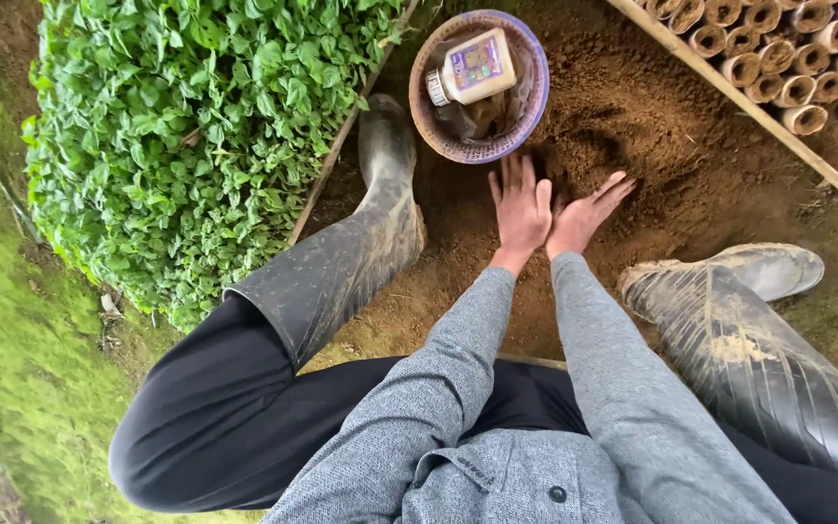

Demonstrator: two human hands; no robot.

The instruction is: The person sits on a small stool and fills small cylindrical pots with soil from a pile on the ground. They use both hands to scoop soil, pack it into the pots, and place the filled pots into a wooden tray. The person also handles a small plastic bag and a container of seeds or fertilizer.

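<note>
you are crouched outdoors over a mound of loose brown soil (632, 116), with a bed of green seedlings (186, 126) along its left edge behind a wooden border and rows of soil-filled paper tubes (778, 53) past a plank at its far right corner. your two muddy rubber boots (380, 213) stand on either side of the mound's near edge.

both hands are down on the soil near the middle of the mound. your left hand (520, 206) lies flat, palm down, fingers (514, 175) spread and pointing toward the far edge; it holds nothing. your right hand (584, 215) is just beside it, touching or nearly touching at the thumb side, tipped on its edge with fingers (615, 184) straight and together, angled toward the far right. it too is open and grips nothing, only soil against it.

the relation that matters: a shallow hollow in the soil (584, 150) lies directly beyond both sets of fingertips, slightly to the right, so your right hand is the nearer one. the woven purple basket (438, 126), with a white bottle (475, 66) lying in it, sits at the far edge just past your left fingertips, apart from them.
</note>
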